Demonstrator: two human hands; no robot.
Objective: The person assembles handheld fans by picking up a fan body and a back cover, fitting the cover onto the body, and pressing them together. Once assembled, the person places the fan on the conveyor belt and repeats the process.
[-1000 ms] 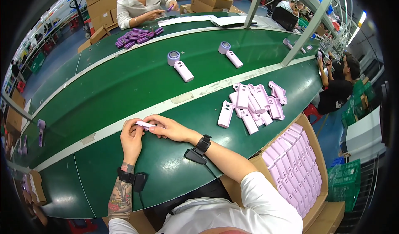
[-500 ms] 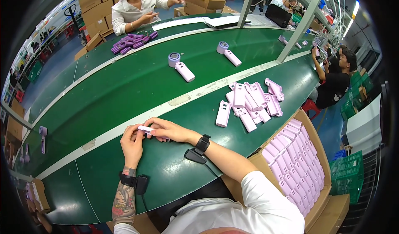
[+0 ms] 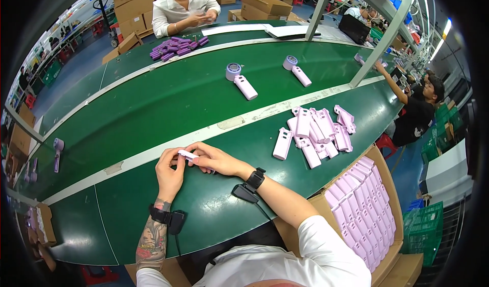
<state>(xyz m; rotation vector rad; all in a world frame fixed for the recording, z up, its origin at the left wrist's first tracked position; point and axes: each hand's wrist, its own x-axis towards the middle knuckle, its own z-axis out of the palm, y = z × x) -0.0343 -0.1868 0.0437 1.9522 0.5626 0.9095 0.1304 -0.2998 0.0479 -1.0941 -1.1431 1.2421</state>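
Observation:
Both of my hands are closed on a small pale pink plastic housing piece point(image 3: 188, 155) above the green bench. My left hand point(image 3: 170, 171) pinches its left end with bent fingertips. My right hand point(image 3: 216, 160) wraps the other end, thumb on top, and its fingers hide much of the piece. To the right lies a loose pile of pale pink handle housings point(image 3: 317, 133), some with the hollow side showing. Farther right, a cardboard box point(image 3: 323, 206) holds rows of similar pink housings point(image 3: 359, 213).
Past a pale rail point(image 3: 232, 124), the green belt point(image 3: 168, 98) carries handheld fans point(image 3: 246, 88) with pink handles. Across it, a person in white point(image 3: 186, 9) sits behind purple parts point(image 3: 175, 47). A metal post point(image 3: 379, 35) rises at right, near a person in black point(image 3: 420, 108).
The view has shifted, moving the scene mostly rightward. My hands keep hold of the pink piece. The person across has brought both hands together; the person at right reaches farther over the belt.

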